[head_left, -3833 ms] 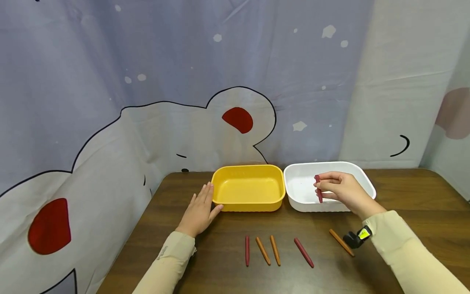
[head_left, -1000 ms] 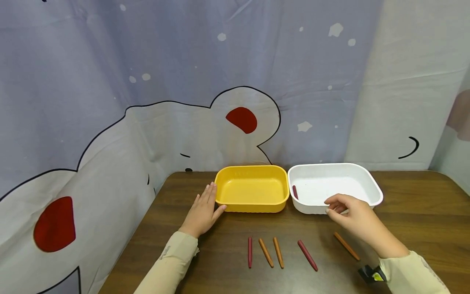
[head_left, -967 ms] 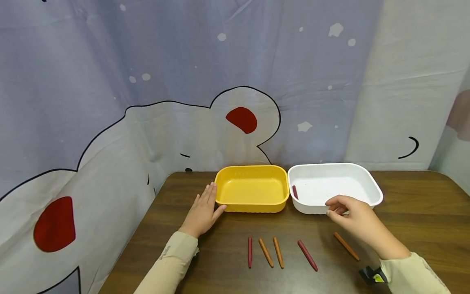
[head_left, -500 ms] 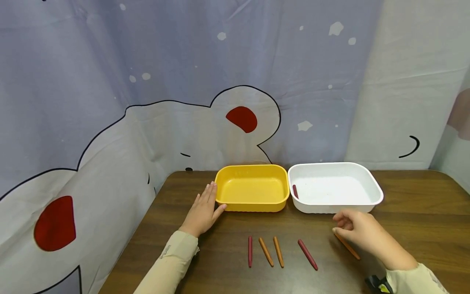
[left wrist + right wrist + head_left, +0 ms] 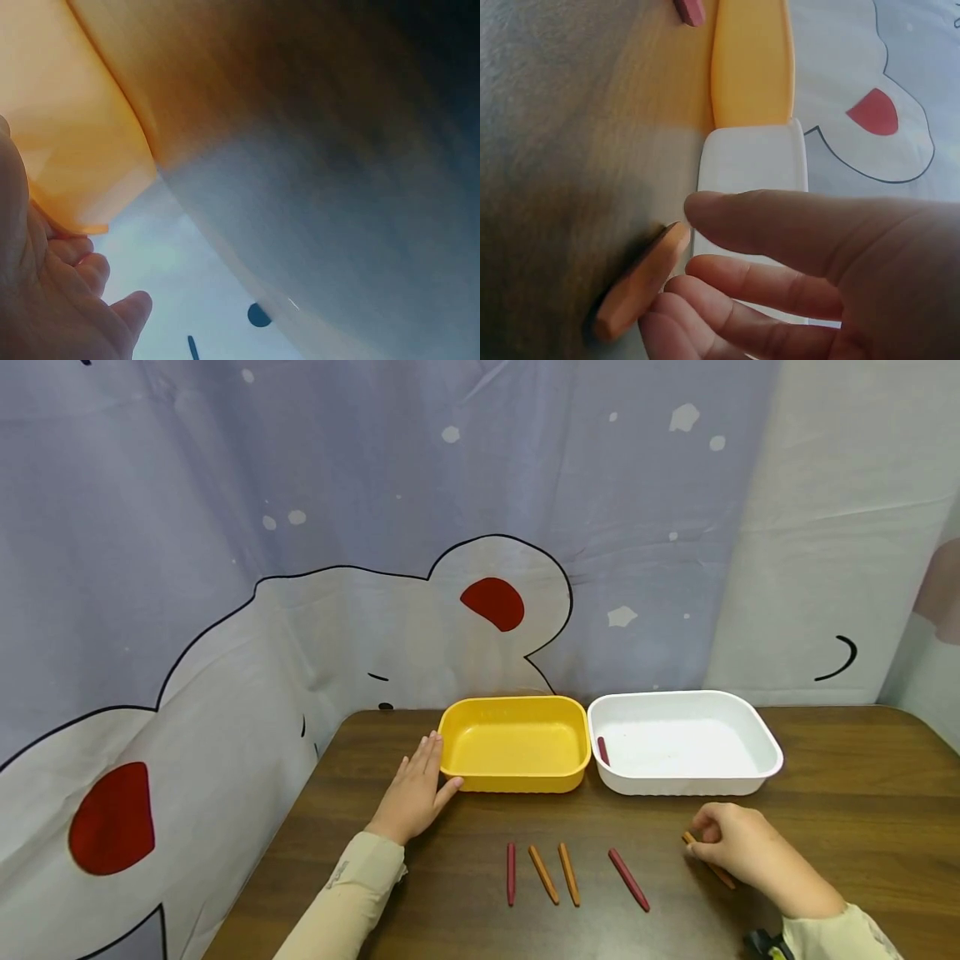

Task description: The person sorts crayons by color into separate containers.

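Note:
My left hand point(image 5: 408, 789) rests against the left side of the yellow bin point(image 5: 513, 784), fingers extended along its wall and thumb at the front corner. My right hand point(image 5: 738, 845) is low over an orange crayon point(image 5: 723, 876) on the table at the right, partly covering it. In the right wrist view, the thumb and fingers are spread apart, and the end of that orange crayon point(image 5: 641, 289) lies by the gap between them. A dark red crayon point(image 5: 603, 751) leans inside the white bin point(image 5: 682, 786) at its left end.
In front of the bins on the wooden table point(image 5: 435, 910) lie a red crayon point(image 5: 511, 874), two orange crayons, one point(image 5: 543, 875) beside the other point(image 5: 569, 874), and another red crayon point(image 5: 628, 880). A patterned curtain point(image 5: 360, 485) hangs behind the table.
The red crayon held earlier over the white bin now lies in it. My right hand has moved down and toward me, from the bin's front to the orange crayon. My left hand stays put.

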### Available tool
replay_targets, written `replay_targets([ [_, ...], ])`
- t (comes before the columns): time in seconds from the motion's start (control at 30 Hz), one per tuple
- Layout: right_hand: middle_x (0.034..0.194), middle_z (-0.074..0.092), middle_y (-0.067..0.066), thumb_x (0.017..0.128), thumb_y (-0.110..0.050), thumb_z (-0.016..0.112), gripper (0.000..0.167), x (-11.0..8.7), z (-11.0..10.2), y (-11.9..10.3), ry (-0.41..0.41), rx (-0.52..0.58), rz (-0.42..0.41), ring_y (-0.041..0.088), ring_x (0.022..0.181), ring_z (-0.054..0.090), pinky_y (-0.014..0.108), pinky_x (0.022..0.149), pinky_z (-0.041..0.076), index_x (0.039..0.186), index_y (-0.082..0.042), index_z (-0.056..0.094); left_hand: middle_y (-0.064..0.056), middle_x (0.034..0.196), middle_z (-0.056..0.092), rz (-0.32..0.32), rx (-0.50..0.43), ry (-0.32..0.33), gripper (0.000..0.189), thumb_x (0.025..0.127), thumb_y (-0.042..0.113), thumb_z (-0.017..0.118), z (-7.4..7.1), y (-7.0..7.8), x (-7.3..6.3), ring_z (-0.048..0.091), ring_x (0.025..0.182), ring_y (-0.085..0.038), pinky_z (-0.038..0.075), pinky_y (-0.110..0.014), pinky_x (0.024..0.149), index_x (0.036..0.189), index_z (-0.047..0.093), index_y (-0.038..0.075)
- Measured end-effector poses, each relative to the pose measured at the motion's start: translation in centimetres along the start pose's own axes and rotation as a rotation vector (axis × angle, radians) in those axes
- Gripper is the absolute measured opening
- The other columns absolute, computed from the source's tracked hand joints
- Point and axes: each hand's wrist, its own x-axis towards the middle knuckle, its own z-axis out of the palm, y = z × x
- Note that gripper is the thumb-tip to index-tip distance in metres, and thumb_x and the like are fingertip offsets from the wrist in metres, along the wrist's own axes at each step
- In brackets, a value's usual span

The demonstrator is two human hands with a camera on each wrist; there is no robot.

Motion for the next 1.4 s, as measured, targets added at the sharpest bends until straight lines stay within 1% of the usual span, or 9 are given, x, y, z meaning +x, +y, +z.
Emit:
replay_targets([
  [0.17,0.070,0.060,-0.004,0.078,-0.008,0.083,0.020,-0.1,0.3,0.1,-0.002,0.002,0.016,0.011,0.062,0.055,0.030,0.059,0.046,0.088,-0.003,0.066,-0.021,0.167,0.017,-0.001,0.002,-0.005,0.083,0.106,0.048,0.048,0.0,0.0,0.0,0.017,0.154,-0.033,0.023,-0.059,0.119,0.160,0.016,-0.004],
  [0.57,0.071,0.058,-0.001,0.076,-0.001,0.081,0.019,0.0,0.6,0.2,-0.001,-0.005,0.024,0.014,0.065,0.054,0.032,0.059,0.047,0.086,-0.004,0.066,-0.022,0.166,0.018,0.001,0.002,0.000,0.082,0.106,0.047,0.049,-0.3,0.3,-0.1,0.018,0.154,-0.034,0.023,-0.060,0.119,0.159,0.016,-0.006],
  [0.93,0.071,0.056,-0.003,0.075,0.000,0.076,0.013,0.0,0.8,0.4,0.041,-0.034,-0.023,0.014,0.066,0.051,0.031,0.059,0.043,0.082,-0.006,0.066,-0.023,0.165,0.020,0.003,-0.008,0.012,0.081,0.106,0.046,0.050,-0.4,0.4,-0.1,0.020,0.153,-0.036,0.024,-0.060,0.119,0.159,0.018,-0.007],
  [1.17,0.071,0.059,-0.004,0.078,0.000,0.075,0.011,0.2,1.0,0.0,0.035,0.004,-0.035,0.012,0.067,0.054,0.027,0.057,0.044,0.083,-0.006,0.067,-0.023,0.165,0.021,0.002,-0.011,0.016,0.082,0.105,0.046,0.051,-0.3,0.3,-0.1,0.020,0.153,-0.035,0.024,-0.061,0.118,0.159,0.018,-0.006],
  [1.4,0.078,0.067,-0.003,0.081,-0.003,0.073,0.010,0.2,1.1,-0.3,0.052,0.047,-0.033,0.012,0.071,0.061,0.029,0.061,0.049,0.090,-0.005,0.069,-0.022,0.166,0.019,0.004,-0.001,0.007,0.082,0.105,0.047,0.050,-0.1,0.1,0.0,0.019,0.153,-0.035,0.024,-0.060,0.119,0.159,0.017,-0.006],
])
